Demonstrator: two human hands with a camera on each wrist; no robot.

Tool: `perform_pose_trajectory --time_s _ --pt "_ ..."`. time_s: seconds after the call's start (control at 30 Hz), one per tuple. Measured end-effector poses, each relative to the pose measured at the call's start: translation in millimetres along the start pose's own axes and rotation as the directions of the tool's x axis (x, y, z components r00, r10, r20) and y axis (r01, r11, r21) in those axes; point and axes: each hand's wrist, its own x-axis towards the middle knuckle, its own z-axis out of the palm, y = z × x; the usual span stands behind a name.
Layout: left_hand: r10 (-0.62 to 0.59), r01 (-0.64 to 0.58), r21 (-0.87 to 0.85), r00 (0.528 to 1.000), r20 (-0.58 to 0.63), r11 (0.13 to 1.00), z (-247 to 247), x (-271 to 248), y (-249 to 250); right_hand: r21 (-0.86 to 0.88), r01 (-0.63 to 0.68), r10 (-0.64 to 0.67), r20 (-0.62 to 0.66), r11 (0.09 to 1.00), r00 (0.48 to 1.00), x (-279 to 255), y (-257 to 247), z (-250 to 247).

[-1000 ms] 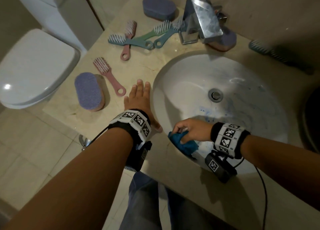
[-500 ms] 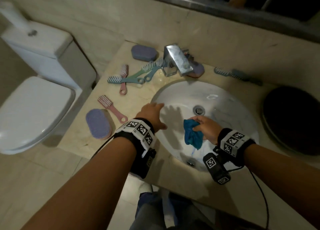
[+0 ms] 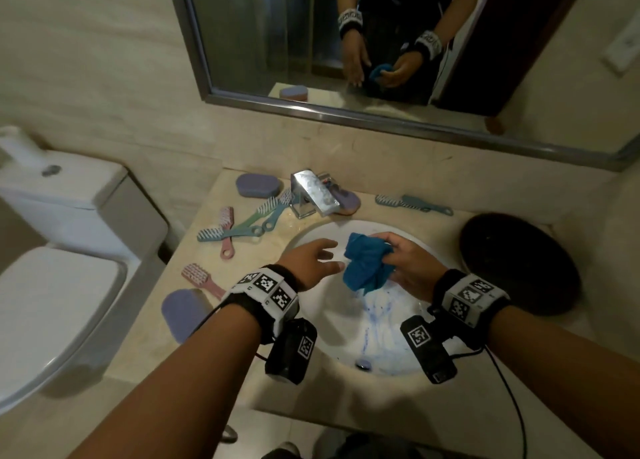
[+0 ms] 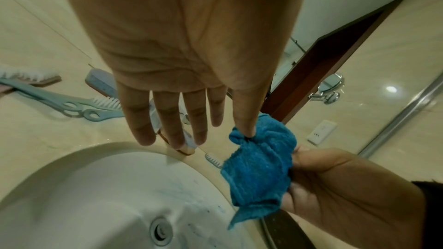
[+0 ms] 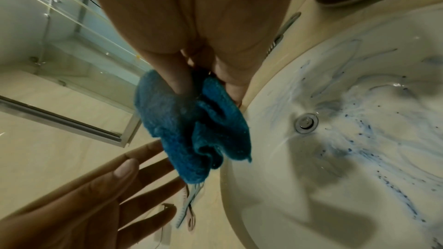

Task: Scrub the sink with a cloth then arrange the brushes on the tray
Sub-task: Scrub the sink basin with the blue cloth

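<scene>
My right hand (image 3: 391, 254) grips a bunched blue cloth (image 3: 367, 263) above the white sink (image 3: 332, 313), whose bowl carries blue streaks and specks. My left hand (image 3: 329, 254) hovers beside it with straight, spread fingers. In the left wrist view the thumb tip touches the cloth (image 4: 258, 168). The right wrist view shows the cloth (image 5: 191, 130) hanging from my right hand (image 5: 199, 86). Several long-handled brushes (image 3: 242, 226) lie crossed left of the faucet. A pink brush (image 3: 199, 275) and a purple oval brush (image 3: 183, 313) lie nearer. A dark round tray (image 3: 519, 261) sits right of the sink.
A chrome faucet (image 3: 311, 195) stands behind the bowl, with another purple brush (image 3: 258, 185) to its left and a teal brush (image 3: 412, 202) to its right. The toilet (image 3: 52, 303) stands left of the counter. A mirror (image 3: 277, 43) hangs above.
My right hand has lifted the cloth from the near sink wall to above the bowl. My left hand left the counter rim and moved right, next to the cloth. The head view tilted up.
</scene>
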Motion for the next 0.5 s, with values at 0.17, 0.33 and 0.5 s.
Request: perform_pose_trajectory --time_s 0.17,0.33,0.5 --pt "0.064 -0.06 -0.127 0.997 0.03 0.99 2.0 4.2 9.3 0.043 0.048 -0.05 0.054 0.998 0.997 -4.0 -7.0 -0.2" --pt "0.096 -0.106 -0.115 0.991 -0.095 0.988 0.9 9.4 11.1 0.016 0.08 -0.081 0.067 0.997 0.994 -3.9 -15.1 -5.2" --pt "0.097 -0.114 -0.078 0.976 -0.197 0.99 -7.2 9.9 5.7 -0.431 0.13 -0.136 0.017 0.893 0.991 -2.7 -21.0 -17.9"
